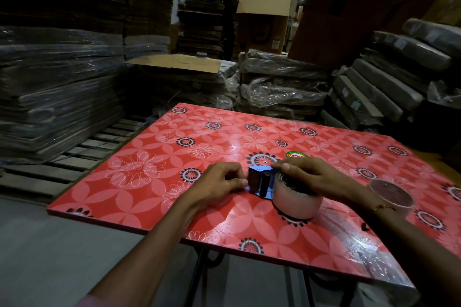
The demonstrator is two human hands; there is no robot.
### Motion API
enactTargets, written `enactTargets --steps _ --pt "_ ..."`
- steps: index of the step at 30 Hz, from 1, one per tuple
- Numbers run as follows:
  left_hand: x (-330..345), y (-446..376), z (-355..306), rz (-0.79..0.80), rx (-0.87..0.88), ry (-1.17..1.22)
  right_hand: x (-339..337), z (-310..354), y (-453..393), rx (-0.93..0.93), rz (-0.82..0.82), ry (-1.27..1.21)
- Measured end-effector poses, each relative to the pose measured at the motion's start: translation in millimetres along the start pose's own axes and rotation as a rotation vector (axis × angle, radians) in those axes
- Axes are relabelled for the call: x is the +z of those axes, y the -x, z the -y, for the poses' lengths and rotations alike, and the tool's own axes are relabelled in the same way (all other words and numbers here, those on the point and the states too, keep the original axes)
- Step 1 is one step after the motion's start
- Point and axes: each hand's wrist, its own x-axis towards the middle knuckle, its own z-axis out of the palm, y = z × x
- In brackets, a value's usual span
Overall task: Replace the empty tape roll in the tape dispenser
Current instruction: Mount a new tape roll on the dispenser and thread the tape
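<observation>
Tape dispenser [260,183] is lying near desk [149,157] centre, new tape roll [295,200] already sitting on its hub at the 3 o'clock side. Right hand [314,177] is curling over the roll's top, gripping it and holding the dispenser down. Left hand [222,182] is pinching at the blue frame's 9 o'clock edge; whether it has the tape's free end is too blurred to tell. Spent core [391,194] is resting at 3 o'clock, apart from the work. Judged step: threading tape past the black roller. Next move is probably calling for drawing the end flat under the roller toward the cutter without sticking it to itself.
</observation>
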Motion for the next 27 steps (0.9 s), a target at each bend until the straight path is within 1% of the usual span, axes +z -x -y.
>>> enactTargets --steps 4,8,11,16,20,23,27 --pt "-2 4 -5 0.057 -0.03 0.127 3 -8 3 -0.012 -0.055 -0.037" --pt "-3 6 -7 0.069 -0.049 0.228 4 -13 4 -0.003 -0.074 -0.039" --pt "-2 9 -7 0.056 -0.071 0.405 1 -14 2 -0.016 -0.051 0.004" --pt "1 8 -12 0.053 -0.037 0.271 -2 -22 -2 -0.027 -0.005 0.144" --pt "5 8 -15 0.037 -0.042 0.308 -6 -23 -4 -0.039 0.046 0.225" --pt "4 8 -16 0.049 -0.052 0.367 -8 -24 -6 -0.015 0.077 0.2" --pt "1 7 -13 0.069 -0.066 0.415 -12 -28 -4 0.059 0.072 0.019"
